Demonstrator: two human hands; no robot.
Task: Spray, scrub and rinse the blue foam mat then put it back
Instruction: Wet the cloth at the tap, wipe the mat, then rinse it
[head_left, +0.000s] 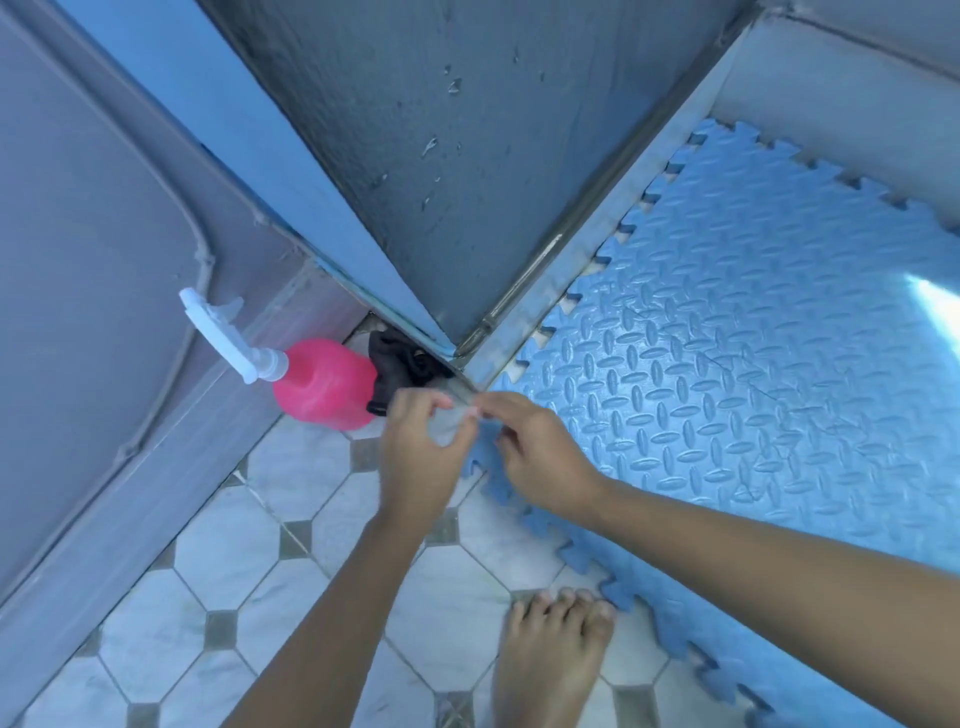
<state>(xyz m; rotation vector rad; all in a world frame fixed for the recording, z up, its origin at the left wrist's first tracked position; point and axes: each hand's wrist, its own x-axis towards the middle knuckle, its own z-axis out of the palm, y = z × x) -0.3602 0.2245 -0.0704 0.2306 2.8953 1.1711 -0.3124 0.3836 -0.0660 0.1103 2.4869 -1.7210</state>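
Even daylight with a cool blue cast over the whole frame, moderately bright. One hard glare patch blows out to white on the blue foam mat at the right edge. Shadows soft and faint, slightly darker in the corner behind the pink spray bottle. Strong wide-angle distortion: wall edges splay outward and bend toward the borders. Left hand and right hand show slight motion blur at the fingertips; overall image soft, fine detail smeared
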